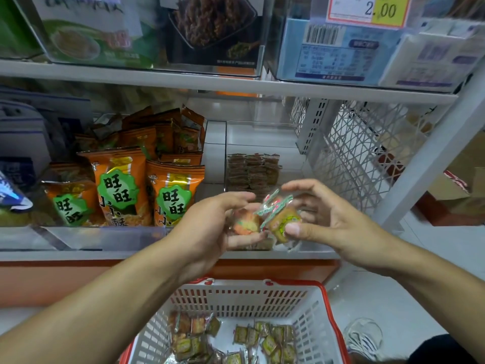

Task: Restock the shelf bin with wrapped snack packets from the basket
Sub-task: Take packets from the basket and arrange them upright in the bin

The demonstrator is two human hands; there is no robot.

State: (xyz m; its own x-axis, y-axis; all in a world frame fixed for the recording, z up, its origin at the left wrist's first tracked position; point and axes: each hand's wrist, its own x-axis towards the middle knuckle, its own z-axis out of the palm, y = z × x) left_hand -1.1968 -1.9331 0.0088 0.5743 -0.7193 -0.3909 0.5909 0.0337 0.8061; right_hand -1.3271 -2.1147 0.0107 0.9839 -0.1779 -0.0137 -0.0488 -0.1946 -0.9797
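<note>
My left hand (212,227) cups a small wrapped snack packet with orange and yellow filling (245,224). My right hand (322,216) pinches a second wrapped snack packet (282,222) with a green label between thumb and fingers. Both hands hover in front of the clear shelf bin (262,143), which holds neat brown stacks of packets (252,170) at its back. Below, the white basket with a red rim (309,308) holds several loose wrapped packets (273,340).
Orange snack bags (120,185) fill the bin to the left. A white lattice shelf end panel (367,153) and slanted post (430,158) stand on the right. Upper shelf bins (147,32) hang overhead. A shoe (363,337) is beside the basket.
</note>
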